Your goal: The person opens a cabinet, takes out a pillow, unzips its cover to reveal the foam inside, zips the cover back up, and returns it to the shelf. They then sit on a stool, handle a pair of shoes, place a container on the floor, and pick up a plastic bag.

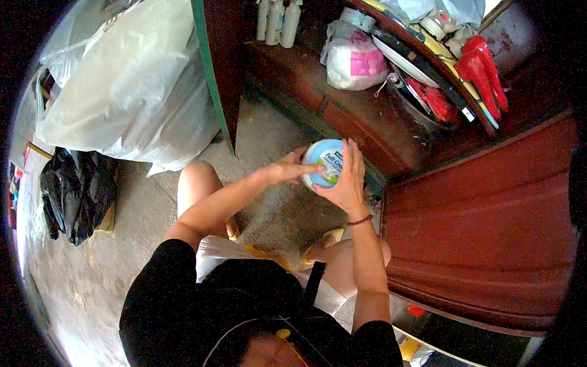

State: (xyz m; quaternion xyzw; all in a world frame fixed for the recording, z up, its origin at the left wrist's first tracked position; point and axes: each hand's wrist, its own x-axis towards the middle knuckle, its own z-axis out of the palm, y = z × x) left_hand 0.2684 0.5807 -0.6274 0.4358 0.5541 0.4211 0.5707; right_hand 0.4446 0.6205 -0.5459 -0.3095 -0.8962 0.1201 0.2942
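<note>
A round tub with a light blue lid rim (317, 153), its label reading "Full Cre…", is held between both hands, lid facing up toward me. My left hand (288, 167) grips its left side, the thumb lying across the lid and the fingers mostly hidden beneath. On the right side, my right hand (347, 179) wraps the tub with fingers extended along the edge; a dark red beaded bracelet (361, 220) circles that wrist. The tub is above the floor, in front of a dark red wooden cabinet (293, 79).
Inside the cabinet are several white bottles (278, 23), a white and pink plastic bag (356, 61), and red gloves (483, 73). An open cabinet door (217, 67) stands at left, beside a large whitish plastic sack (131, 85). A black plastic bag (78, 192) lies on the floor.
</note>
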